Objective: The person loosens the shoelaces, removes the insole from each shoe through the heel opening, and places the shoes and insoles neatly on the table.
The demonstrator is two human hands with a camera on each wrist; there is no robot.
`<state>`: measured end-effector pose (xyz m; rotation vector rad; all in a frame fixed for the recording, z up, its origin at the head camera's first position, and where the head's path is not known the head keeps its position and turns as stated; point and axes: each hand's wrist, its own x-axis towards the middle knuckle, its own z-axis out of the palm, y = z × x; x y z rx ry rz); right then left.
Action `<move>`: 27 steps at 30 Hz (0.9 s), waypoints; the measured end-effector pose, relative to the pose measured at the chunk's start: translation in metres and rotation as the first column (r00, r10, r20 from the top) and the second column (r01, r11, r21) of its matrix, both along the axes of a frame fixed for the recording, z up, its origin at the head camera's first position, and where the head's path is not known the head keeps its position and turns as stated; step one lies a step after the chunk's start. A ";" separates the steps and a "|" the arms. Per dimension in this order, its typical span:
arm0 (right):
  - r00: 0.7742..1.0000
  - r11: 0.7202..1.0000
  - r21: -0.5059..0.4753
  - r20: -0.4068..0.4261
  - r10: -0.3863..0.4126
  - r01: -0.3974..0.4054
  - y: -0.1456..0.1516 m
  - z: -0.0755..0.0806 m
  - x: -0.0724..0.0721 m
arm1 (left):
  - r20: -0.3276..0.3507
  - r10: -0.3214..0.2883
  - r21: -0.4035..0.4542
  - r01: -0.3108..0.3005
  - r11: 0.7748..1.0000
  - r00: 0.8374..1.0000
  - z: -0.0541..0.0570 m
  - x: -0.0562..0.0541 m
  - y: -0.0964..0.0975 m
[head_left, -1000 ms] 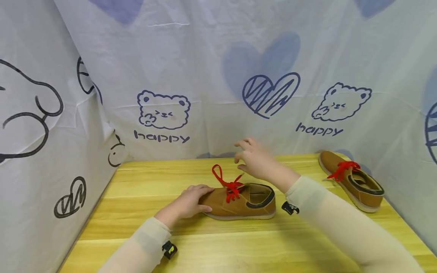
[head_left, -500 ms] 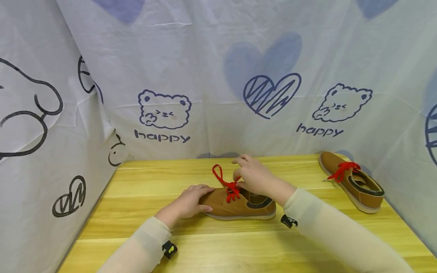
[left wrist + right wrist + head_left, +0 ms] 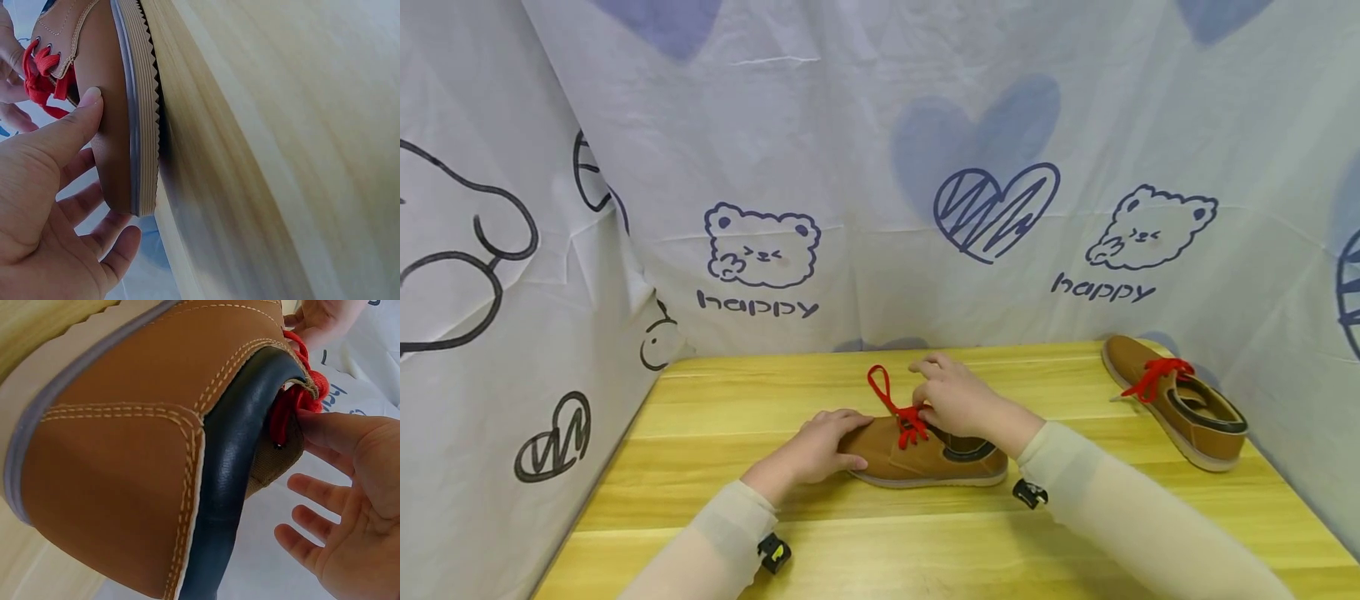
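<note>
A brown leather shoe (image 3: 917, 462) lies side-on at the middle of the table, toe pointing left. My left hand (image 3: 816, 446) holds its toe, the thumb (image 3: 84, 119) on the near side and the fingers round the far side. Red shoelace (image 3: 912, 425) runs through the eyelets, with one loop (image 3: 880, 383) standing up. My right hand (image 3: 958, 400) is over the shoe's opening and pinches the red lace (image 3: 319, 384) between thumb and forefinger at the knot. Its other fingers stay spread, holding nothing. In the right wrist view the dark padded collar (image 3: 234, 450) and heel are close up.
A matching brown shoe (image 3: 1213, 437) with a tied red lace stands at the right end of the wooden table (image 3: 880, 550). White cloth (image 3: 865, 167) printed with hearts and bears hangs behind and along the sides.
My right hand has come down from above the shoe to the knot and taken hold of the lace there. The left hand stays on the toe, and the shoe has not moved.
</note>
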<state>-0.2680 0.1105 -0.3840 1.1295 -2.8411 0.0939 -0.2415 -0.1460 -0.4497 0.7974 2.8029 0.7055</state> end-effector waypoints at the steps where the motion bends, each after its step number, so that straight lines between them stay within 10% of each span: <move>1: 1.000 1.000 0.004 0.002 0.004 -0.004 0.000 0.000 0.000 | -0.002 -0.001 0.001 0.001 1.000 1.000 0.000 0.000 0.000; 17: 0.999 0.999 0.036 0.051 0.012 -0.014 0.008 0.017 -0.007 | -0.006 -0.003 0.005 0.003 1.000 1.000 -0.002 -0.001 0.000; 27: 0.985 0.993 -0.013 0.125 -0.116 0.119 0.014 0.019 -0.011 | 0.003 0.014 -0.002 -0.014 1.000 1.000 0.000 0.000 0.001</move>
